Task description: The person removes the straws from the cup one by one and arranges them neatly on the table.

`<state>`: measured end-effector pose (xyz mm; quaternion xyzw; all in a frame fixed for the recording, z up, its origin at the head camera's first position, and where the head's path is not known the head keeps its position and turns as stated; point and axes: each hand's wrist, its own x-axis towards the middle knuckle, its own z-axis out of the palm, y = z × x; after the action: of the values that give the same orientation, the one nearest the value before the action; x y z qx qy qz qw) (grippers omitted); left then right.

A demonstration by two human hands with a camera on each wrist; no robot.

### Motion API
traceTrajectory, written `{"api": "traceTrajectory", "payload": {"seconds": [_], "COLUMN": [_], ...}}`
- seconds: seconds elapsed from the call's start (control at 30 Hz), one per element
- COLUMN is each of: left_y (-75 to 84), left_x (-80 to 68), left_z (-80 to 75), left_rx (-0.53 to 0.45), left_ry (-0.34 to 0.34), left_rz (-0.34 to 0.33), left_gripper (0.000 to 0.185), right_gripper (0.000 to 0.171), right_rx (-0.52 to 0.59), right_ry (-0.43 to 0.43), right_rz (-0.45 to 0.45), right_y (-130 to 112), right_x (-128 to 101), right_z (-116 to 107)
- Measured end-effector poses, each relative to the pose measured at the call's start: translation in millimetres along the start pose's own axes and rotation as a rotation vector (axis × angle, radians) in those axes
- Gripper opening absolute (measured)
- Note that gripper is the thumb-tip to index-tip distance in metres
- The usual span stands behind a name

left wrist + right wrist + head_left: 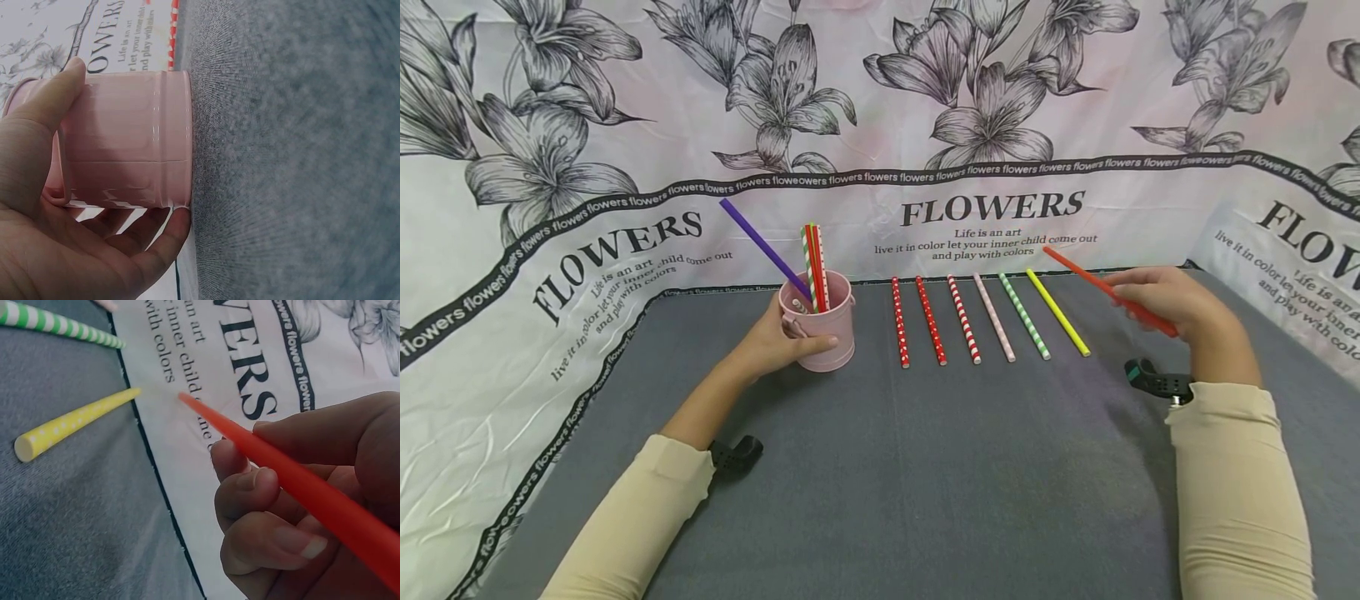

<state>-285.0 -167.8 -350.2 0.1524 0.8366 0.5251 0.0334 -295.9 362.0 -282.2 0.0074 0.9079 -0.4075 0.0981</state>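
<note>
The pink cup (pixel 820 321) was gripped by the left hand (pixel 772 340) at about ten o'clock on the grey worktop (pixel 887 483), with a purple straw (pixel 763 247) and several striped ones already stood in it. An orange straw (pixel 1108 290) was pinched in the right hand (pixel 1165 302), raised above the worktop at two o'clock, just beyond the yellow straw (pixel 1057 312) that ended a row of six. A slip looked possible: the smooth straw was held only by fingertips, and the leaning straws could be knocked on entry.
</note>
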Motion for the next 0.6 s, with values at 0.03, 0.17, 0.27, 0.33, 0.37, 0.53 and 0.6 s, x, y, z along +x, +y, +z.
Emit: {"api": "traceTrajectory", "payload": {"seconds": [0.03, 0.17, 0.27, 0.33, 0.37, 0.53, 0.6], "left_y": [-0.1, 0.1, 0.8, 1.4, 1.7, 2.4, 2.0], "left_x": [0.1, -0.8, -1.3, -1.3, -1.4, -1.5, -1.1], "left_z": [0.0, -0.4, -0.7, -0.9, -0.9, -0.7, -0.6], "left_rx": [-0.003, -0.005, -0.002, -0.002, -0.001, -0.002, -0.005], "left_ry": [0.000, 0.002, 0.002, 0.001, 0.002, 0.002, 0.000], "left_rz": [-0.003, -0.005, -0.008, -0.004, -0.003, 0.005, 0.006], "left_gripper": [0.104, 0.105, 0.106, 0.105, 0.105, 0.103, 0.103], "right_gripper": [0.050, 0.049, 0.048, 0.048, 0.048, 0.047, 0.047], "right_rx": [-0.002, -0.016, -0.021, -0.025, -0.024, -0.078, -0.119], "right_ry": [-0.003, -0.002, -0.001, -0.003, -0.003, 0.004, 0.008], "right_rz": [0.010, 0.042, 0.056, 0.062, 0.059, 0.047, 0.043], "right_y": [1, 5, 9, 13, 15, 21, 23], "right_x": [1, 3, 4, 5, 6, 7, 8], "right_z": [0, 1, 0, 0, 0, 1, 1]}}
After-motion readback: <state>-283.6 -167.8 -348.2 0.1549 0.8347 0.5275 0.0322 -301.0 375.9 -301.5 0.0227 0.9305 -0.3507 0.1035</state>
